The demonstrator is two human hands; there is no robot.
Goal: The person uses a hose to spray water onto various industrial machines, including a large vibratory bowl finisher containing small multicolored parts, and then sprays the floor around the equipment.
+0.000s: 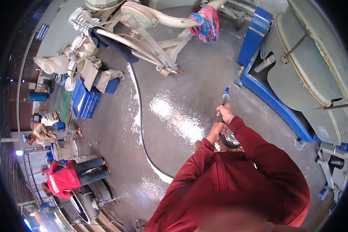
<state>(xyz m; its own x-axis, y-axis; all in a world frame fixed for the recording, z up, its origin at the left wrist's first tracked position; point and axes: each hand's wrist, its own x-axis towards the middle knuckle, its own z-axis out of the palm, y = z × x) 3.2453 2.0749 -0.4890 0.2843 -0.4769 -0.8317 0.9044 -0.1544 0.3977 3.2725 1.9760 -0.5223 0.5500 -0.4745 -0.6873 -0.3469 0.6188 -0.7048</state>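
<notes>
Both hands grip a black hose (232, 144) in front of my body. My right hand (226, 112) is wrapped round it up near the blue nozzle (226, 91), which points away from me over the wet floor. Lower down and closer to my body, my left hand (217, 132) is closed round the same hose. The hose bends in a loop below that hand and passes out of sight by my jacket. Any water leaving the nozzle is too faint to make out.
A blue-based grey machine (297, 69) stands at right. White machine frame legs (174, 52) with a colourful cloth (205, 24) are ahead. Blue crates (85, 102) sit at left; a dark hose (141, 116) crosses the wet floor. Two people work at the far left, one in a red shirt (62, 178).
</notes>
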